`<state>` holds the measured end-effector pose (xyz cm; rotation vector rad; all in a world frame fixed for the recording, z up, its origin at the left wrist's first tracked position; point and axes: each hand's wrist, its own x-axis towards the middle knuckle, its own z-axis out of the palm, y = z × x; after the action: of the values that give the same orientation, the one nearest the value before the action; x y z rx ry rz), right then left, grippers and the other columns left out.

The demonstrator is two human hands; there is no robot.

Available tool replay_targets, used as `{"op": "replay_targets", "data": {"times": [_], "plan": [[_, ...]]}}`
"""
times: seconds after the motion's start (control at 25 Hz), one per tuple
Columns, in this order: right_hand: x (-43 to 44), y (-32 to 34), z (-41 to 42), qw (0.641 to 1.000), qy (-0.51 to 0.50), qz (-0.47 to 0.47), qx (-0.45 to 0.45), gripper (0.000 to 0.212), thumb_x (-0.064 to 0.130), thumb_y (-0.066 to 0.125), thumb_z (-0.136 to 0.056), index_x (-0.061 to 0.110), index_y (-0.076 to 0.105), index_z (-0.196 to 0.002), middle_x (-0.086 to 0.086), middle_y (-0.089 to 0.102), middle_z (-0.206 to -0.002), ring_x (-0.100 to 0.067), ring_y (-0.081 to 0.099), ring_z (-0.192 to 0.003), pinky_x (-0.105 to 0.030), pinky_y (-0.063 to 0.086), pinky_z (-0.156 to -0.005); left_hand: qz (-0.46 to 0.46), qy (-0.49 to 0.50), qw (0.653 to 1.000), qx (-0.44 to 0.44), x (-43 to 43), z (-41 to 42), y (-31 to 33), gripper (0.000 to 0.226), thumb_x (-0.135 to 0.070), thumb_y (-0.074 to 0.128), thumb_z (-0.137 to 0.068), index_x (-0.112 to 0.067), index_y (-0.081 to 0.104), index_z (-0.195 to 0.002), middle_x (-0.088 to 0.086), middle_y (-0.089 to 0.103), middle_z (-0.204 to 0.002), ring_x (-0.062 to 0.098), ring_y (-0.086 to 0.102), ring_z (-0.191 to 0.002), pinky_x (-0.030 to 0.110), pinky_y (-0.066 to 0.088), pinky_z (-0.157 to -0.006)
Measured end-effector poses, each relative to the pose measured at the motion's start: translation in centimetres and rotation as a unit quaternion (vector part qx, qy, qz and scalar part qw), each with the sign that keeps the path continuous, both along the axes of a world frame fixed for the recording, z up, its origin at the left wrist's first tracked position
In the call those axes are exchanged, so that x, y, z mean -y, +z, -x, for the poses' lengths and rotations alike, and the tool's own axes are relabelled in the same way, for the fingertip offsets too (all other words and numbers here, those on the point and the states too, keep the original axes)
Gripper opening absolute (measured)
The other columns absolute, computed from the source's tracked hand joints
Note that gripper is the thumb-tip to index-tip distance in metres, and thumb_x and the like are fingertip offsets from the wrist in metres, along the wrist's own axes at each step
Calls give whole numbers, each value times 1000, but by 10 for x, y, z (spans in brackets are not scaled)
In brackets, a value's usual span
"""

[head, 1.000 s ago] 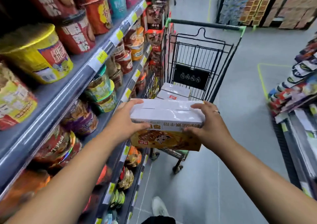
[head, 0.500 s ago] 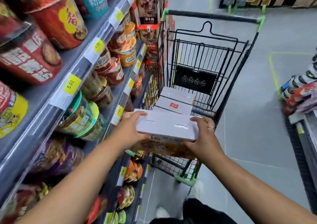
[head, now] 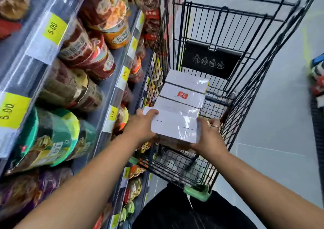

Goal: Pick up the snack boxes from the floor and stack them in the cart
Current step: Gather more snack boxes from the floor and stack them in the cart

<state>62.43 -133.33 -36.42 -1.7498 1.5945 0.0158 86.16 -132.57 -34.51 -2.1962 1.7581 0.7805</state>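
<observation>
Wire cart (head: 210, 60) holds row of white snack boxes (head: 182, 95).

Left grip (head: 140, 125) and right grip (head: 208, 137) hold white snack box (head: 175, 125) by its two ends, thumbs on top, over basket of black wire cart (head: 228, 10). Just beyond it, row of three white boxes (head: 184, 92) lies in basket; middle one bears red label. Ring (head: 214, 126) on right grip finger. Shelf (head: 31, 53) at left: noodle cups (head: 87, 53), yellow price tags (head: 54, 29). Green bumper (head: 197, 192) on cart's near corner. Grey floor (head: 280, 123) at right.
</observation>
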Motion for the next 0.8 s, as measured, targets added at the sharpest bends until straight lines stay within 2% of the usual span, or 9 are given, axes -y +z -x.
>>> {"op": "replay_targets", "data": {"times": [0.16, 0.32, 0.4, 0.56, 0.68, 0.8], "plan": [[8, -47, -18, 999, -8, -25, -40, 104, 39, 89, -62, 20, 25, -141, -20, 17, -141, -35, 59, -100, -32, 50, -86, -53, -36, 998, 22, 18, -5, -44, 83, -29, 69, -78, -34, 21, -145, 18, 32, -131, 39, 51, -109, 50, 48, -94], [15, -92, -37, 998, -19, -34, -47, 90, 35, 88, -61, 11, 34, -129, -19, 23, -131, -39, 57, -98, -38, 51, -87, -85, -23, 996, 34, 32, -11, -95, 90, -11, 61, -84, -34, 7, -152, 23, 20, -141, 41, 46, -116, 48, 47, -94], [16, -112, -43, 997, -26, -45, -50, 85, 31, 87, -62, 8, 36, -126, -18, 26, -128, -39, 56, -97, -42, 52, -88, -96, -17, 995, 29, 35, -14, -118, 91, -11, 63, -84, -33, 6, -151, 22, 17, -142, 41, 43, -119, 48, 44, -96], [25, -145, -52, 997, -26, -39, -57, 69, 12, 78, -66, 9, 37, -122, -17, 27, -125, -42, 55, -97, -46, 54, -85, -88, 1, 996, 25, 35, -22, -157, 89, -16, 66, -83, -30, 10, -151, 22, 23, -139, 39, 42, -117, 45, 45, -96], [30, -168, -59, 997, -10, -25, -71, 61, 8, 71, -70, 8, 36, -121, -19, 26, -124, -42, 55, -89, -47, 55, -76, -72, 20, 997, 12, 34, -27, -178, 84, -17, 64, -84, -30, 14, -150, 19, 24, -137, 38, 42, -115, 45, 45, -96], [29, -185, -63, 996, -18, -18, -80, 58, 4, 67, -72, 9, 37, -121, -17, 26, -122, -41, 55, -88, -48, 55, -75, -50, 13, 998, 37, 34, -28, -188, 78, -16, 62, -86, -29, 17, -149, 17, 24, -138, 35, 39, -118, 43, 45, -93]]}}
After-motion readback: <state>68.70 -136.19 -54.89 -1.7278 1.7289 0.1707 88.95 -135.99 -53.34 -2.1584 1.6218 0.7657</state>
